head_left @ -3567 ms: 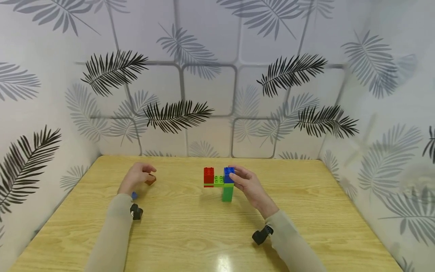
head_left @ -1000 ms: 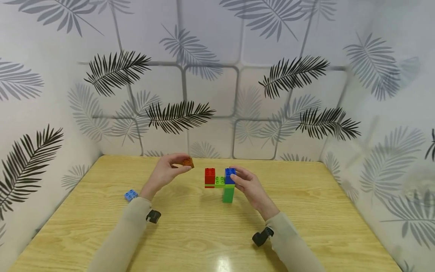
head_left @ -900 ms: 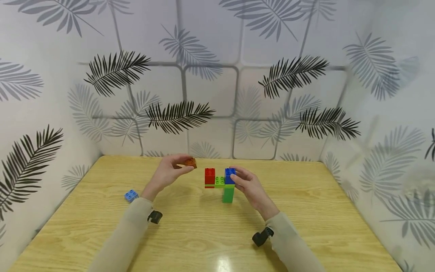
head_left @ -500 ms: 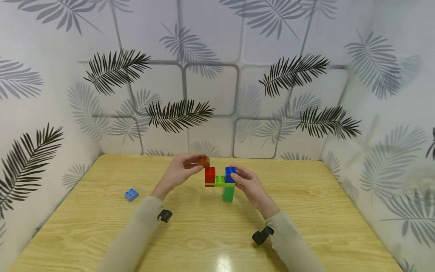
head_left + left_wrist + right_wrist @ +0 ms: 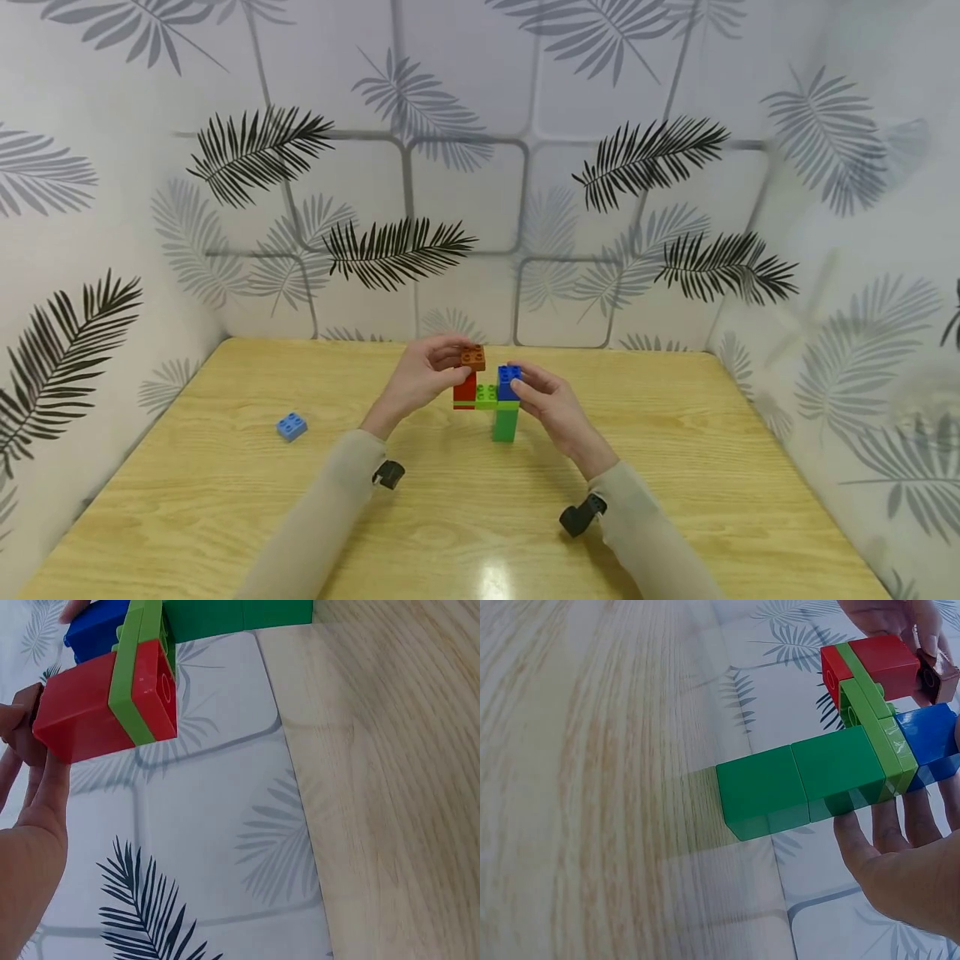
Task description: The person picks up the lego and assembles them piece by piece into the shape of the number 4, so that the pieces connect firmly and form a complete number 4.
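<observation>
My left hand (image 5: 420, 379) pinches a brown toy brick (image 5: 473, 358) at the top of a red brick (image 5: 464, 392). In the right wrist view the brown brick (image 5: 940, 677) sits tilted, part of its underside showing; I cannot tell whether the two touch. A flat light green brick (image 5: 486, 396) joins the red brick to a dark blue brick (image 5: 508, 382). Beneath the blue end, stacked green bricks (image 5: 802, 784) stand on the table, while the red end overhangs. My right hand (image 5: 555, 408) grips the blue brick from the right, with fingers behind it and thumb in front.
A light blue brick (image 5: 292, 427) lies alone on the wooden table (image 5: 465, 517), left of the left forearm. Behind the table's back edge rises a wall covering (image 5: 465, 192) with leaf prints. Both wrists wear small black cameras.
My left hand picked up the brown brick at the left and carried it rightward, past the light blue brick, to the red brick's top. My right hand has stayed on the blue brick.
</observation>
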The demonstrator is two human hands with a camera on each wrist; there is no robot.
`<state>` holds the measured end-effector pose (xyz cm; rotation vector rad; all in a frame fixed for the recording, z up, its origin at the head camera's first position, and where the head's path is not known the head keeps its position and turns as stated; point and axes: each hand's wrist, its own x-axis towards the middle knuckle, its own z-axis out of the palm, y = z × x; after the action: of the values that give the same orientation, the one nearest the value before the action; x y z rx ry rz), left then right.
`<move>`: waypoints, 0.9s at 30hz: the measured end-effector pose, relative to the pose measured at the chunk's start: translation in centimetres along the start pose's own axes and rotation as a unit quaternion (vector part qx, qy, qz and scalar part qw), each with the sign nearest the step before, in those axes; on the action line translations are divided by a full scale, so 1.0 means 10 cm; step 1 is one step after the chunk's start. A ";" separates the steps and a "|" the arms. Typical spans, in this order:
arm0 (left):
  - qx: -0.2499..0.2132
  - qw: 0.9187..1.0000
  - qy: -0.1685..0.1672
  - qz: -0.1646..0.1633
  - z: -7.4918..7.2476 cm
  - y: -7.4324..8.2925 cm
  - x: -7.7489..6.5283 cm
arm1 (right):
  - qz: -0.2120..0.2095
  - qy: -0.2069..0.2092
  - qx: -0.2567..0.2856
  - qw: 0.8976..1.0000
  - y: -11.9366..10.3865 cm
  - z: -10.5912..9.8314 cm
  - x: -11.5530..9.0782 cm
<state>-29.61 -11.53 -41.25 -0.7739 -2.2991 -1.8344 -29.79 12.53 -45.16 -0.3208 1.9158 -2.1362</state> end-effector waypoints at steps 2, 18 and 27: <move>0.011 1.000 0.006 0.006 0.02 0.01 0.01 | -0.001 -0.001 -0.002 1.000 0.00 -0.01 0.01; 0.062 0.996 0.009 0.066 0.23 0.08 0.07 | -0.001 0.006 -0.020 1.000 0.03 -0.05 0.04; 0.096 0.994 0.013 0.053 0.31 0.06 0.08 | -0.010 0.003 -0.013 1.000 0.03 -0.04 0.03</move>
<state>-29.37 -8.25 -41.27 -0.8201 -2.3272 -1.5436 -30.19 12.79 -45.49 -0.3403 1.9546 -2.1288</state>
